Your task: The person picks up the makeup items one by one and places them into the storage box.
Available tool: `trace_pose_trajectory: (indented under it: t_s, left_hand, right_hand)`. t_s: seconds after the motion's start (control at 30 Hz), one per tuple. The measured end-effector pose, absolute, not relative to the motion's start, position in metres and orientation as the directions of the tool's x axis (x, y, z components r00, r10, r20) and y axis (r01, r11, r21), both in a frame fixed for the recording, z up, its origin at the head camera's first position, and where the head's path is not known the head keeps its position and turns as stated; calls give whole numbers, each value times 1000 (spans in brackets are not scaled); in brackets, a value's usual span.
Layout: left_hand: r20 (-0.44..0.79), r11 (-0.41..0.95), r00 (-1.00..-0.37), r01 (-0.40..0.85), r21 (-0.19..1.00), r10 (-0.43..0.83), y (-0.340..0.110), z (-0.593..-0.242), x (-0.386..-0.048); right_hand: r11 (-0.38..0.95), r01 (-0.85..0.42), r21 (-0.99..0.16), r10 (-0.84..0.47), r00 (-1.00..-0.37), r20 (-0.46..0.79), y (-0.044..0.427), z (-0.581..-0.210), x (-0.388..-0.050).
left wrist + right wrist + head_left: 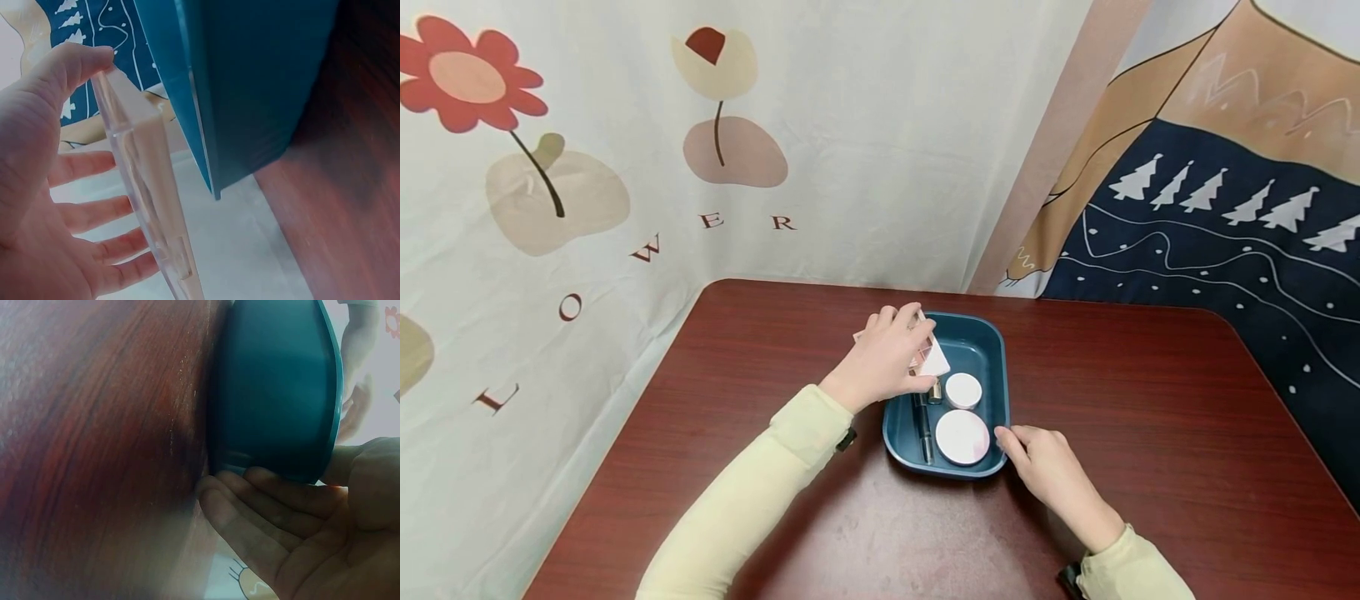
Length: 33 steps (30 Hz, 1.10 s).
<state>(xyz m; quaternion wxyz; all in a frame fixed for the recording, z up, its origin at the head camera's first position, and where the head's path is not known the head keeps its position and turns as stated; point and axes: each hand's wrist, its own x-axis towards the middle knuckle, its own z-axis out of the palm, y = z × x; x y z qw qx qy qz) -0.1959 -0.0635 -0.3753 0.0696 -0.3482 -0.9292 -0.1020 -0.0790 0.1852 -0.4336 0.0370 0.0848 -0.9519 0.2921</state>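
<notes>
My left hand (889,354) grips a flat makeup palette (934,360) with a clear case, above the far left side of a blue tray (1004,354). Thumb and fingers hold the palette (150,162) by opposite edges in the left wrist view. Inside the tray lie a round white compact (962,437), a smaller white round container (963,391), a dark slim tube (923,429) and a small gold-coloured piece (935,392), partly covered by the left hand. At the tray's near right corner, my right hand (1051,468) pinches the rim, thumb on top and fingers against the outer wall.
The tray stands on a reddish-brown wooden table (1150,400). Behind the table hangs a pale curtain (880,125) with printed flowers and letters. A dark blue cloth (1210,233) with white trees hangs at the right.
</notes>
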Motion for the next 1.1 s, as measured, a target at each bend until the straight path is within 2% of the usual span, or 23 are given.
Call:
trace_pose_trajectory:
  t_s: [0.33, 0.83, 1.1]
  left_hand:
    - [222, 671, -677, 733, 114, 702, -50, -380, -198]
    - [182, 593, -599, 800, 94, 780, -36, -387, -197]
    - [140, 574, -590, 806, 141, 795, -31, -390, -197]
  right_hand:
    - [814, -184, -551, -140, -983, 122, 186, -434, -78]
    - [805, -194, -560, -149, -981, 125, 186, -433, -78]
    - [801, -219, -558, -159, -975, 154, 186, -434, -79]
